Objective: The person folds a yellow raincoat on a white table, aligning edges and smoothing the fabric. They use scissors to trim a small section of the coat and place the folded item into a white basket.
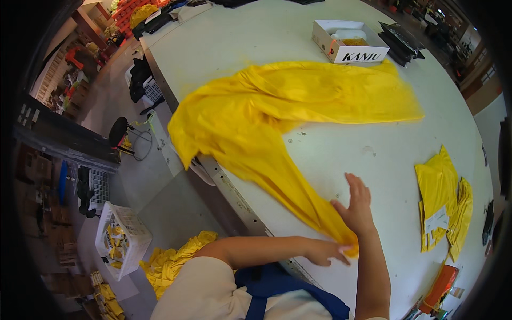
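A yellow garment (250,101), seemingly a pair of trousers, lies across the white table (341,154). One leg stretches to the right, its end blurred; the other runs down toward me. Its waist end hangs over the table's left edge. At the end of the near leg is my left hand (322,252), palm down, with slightly blurred fingers apart beside the cuff. I cannot tell how firmly it touches the fabric. Just above and right of the cuff, my right hand (356,208) is raised with fingers spread and nothing in them.
A white box (349,55) with items inside and black plastic packets (402,44) sit at the far side. Yellow folded packets (437,197) and an orange roll (441,288) lie right. Left on the floor are a white basket (128,240), yellow cloth (173,261) and a stool (118,130).
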### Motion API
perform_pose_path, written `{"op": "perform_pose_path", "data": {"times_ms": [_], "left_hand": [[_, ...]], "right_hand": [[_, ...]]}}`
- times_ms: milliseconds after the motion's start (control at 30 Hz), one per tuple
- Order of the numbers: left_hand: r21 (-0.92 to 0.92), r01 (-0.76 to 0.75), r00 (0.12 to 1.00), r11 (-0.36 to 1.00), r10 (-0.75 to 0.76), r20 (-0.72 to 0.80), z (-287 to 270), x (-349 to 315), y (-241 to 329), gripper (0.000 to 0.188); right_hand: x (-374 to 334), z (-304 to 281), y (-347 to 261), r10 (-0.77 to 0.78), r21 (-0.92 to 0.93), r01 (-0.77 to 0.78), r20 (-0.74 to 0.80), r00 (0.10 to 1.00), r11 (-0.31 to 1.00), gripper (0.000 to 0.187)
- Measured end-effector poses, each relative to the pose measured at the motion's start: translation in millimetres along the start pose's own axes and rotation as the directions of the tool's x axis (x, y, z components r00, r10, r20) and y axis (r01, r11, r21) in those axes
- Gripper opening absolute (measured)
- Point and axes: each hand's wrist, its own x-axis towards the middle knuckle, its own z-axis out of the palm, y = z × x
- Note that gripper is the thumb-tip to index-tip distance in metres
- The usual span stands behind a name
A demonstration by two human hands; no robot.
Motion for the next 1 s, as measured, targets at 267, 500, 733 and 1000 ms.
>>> {"op": "perform_pose_path", "data": {"times_ms": [267, 500, 733, 1000], "left_hand": [[0.477, 0.788, 0.520, 0.390, -0.004, -0.854, -170, -74, -24, 0.083], [0.013, 0.531, 0.290, 0.847, -0.168, -0.942, -202, -44, -79, 0.019], [-0.601, -0.500, 0.265, 0.624, -0.551, -0.791, -114, -94, -55, 0.043], [-0.286, 0.426, 0.889, 0.859, -0.456, -0.047, 84, -72, -23, 0.039]], "right_hand": [[-105, 40, 67, 0.198, -0.341, -0.090, 0.298, 0.934, 0.936, 0.042], [-161, -42, 199, 0.304, -0.573, -0.327, -0.140, 0.942, 0.752, 0.015], [-200, -83, 254, 0.327, -0.605, -0.481, -0.354, 0.876, 0.634, 0.014], [-180, -188, 281, 0.432, -0.572, -0.764, -0.634, 0.642, 0.298, 0.027]]}}
